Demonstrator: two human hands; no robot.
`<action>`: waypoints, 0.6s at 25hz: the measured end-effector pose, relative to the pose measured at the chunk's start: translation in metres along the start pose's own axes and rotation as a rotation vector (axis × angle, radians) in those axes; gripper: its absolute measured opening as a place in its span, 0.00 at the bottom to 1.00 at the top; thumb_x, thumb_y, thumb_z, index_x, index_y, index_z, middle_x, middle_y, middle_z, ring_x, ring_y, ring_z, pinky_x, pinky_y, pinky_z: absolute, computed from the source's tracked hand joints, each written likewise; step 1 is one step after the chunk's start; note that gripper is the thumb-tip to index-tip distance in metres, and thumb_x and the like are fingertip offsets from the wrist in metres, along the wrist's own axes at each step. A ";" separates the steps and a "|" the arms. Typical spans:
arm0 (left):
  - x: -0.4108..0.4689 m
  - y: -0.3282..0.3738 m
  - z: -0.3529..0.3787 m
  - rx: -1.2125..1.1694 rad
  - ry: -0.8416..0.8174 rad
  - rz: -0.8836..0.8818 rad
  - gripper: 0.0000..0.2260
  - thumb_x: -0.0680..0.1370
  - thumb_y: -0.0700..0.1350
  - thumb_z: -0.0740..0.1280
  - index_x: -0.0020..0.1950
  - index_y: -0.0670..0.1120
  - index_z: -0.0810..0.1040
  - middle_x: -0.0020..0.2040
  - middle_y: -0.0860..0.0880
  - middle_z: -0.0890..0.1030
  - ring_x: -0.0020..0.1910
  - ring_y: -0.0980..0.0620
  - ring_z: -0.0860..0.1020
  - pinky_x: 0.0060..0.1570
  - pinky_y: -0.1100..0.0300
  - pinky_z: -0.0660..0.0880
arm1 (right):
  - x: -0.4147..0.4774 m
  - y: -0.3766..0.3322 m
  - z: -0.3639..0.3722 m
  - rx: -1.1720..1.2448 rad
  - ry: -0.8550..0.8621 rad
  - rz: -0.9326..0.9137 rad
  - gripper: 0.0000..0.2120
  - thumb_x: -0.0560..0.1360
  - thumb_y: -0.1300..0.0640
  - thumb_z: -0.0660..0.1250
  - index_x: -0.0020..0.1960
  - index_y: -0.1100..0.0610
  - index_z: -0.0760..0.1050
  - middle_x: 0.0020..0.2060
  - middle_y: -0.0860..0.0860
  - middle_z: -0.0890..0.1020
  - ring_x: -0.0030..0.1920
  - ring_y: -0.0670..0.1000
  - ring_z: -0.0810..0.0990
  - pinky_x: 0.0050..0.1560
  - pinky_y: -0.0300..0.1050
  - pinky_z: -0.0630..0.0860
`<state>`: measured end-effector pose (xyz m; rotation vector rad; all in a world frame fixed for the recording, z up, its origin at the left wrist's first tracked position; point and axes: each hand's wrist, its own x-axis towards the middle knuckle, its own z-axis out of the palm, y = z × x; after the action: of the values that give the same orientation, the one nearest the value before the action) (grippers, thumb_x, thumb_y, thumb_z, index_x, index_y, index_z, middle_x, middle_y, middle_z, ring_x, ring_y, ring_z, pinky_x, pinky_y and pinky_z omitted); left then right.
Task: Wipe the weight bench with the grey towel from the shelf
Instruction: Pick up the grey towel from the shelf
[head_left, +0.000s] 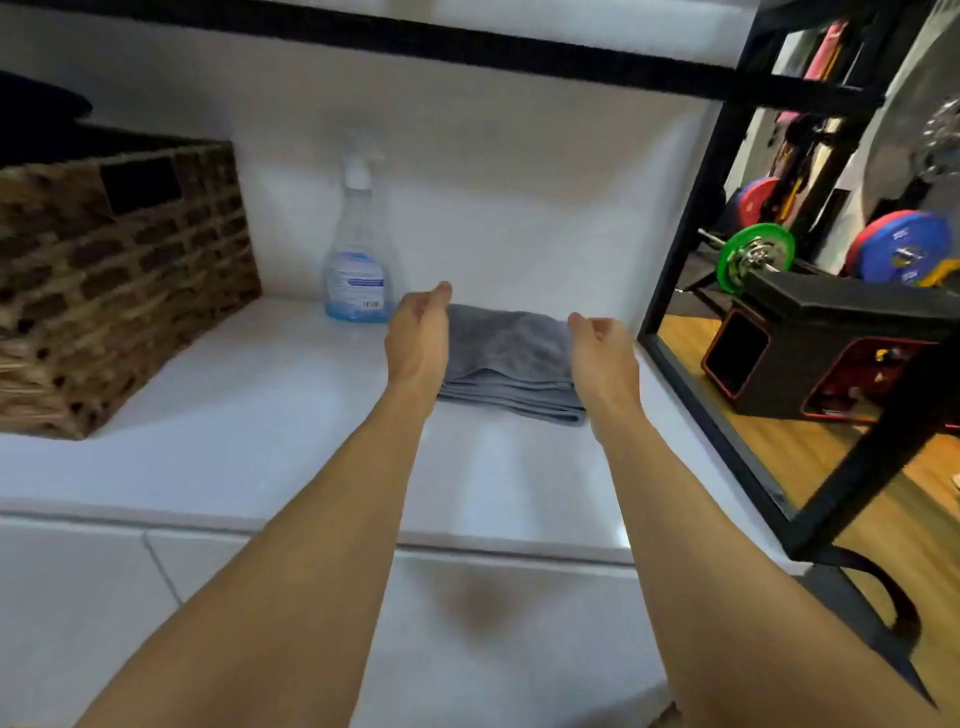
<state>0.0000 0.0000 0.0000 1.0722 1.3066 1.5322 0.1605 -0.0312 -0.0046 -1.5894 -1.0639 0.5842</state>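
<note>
Left hand (418, 338) and right hand (602, 353): fingers loosely spread, empty, flanking folded grey towel (511, 358). Towel on white shelf (260, 415), near right edge, spray bottle (358, 260) behind.

you see: towel (511, 358) grey | shelf (260, 415) white | basket (119, 280) brown woven | spray bottle (358, 260) clear, blue label | frame (691, 218) black

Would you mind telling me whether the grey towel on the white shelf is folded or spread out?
Folded: the grey towel shows stacked layers along its front edge.
</note>
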 end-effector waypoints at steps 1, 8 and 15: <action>0.004 -0.003 0.005 0.065 0.008 -0.035 0.17 0.78 0.53 0.61 0.60 0.44 0.75 0.55 0.48 0.76 0.55 0.46 0.74 0.55 0.56 0.69 | 0.006 0.005 0.004 -0.074 0.005 0.049 0.22 0.79 0.44 0.59 0.68 0.56 0.68 0.62 0.54 0.76 0.59 0.57 0.75 0.59 0.54 0.73; 0.011 -0.007 0.010 0.104 -0.114 -0.316 0.22 0.68 0.42 0.75 0.57 0.40 0.69 0.56 0.37 0.80 0.53 0.38 0.80 0.50 0.47 0.80 | 0.032 0.003 0.010 0.077 -0.098 0.355 0.26 0.73 0.57 0.73 0.66 0.66 0.70 0.57 0.61 0.79 0.51 0.60 0.80 0.46 0.49 0.79; -0.044 0.083 -0.042 -0.112 -0.308 -0.184 0.09 0.69 0.38 0.69 0.48 0.46 0.79 0.42 0.44 0.83 0.40 0.45 0.82 0.36 0.55 0.79 | -0.045 -0.073 -0.042 0.580 -0.366 0.515 0.18 0.69 0.56 0.76 0.56 0.62 0.81 0.50 0.57 0.86 0.49 0.57 0.86 0.44 0.49 0.83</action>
<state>-0.0329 -0.0627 0.0747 1.0381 1.0632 1.2334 0.1487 -0.0897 0.0699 -1.2474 -0.6347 1.4347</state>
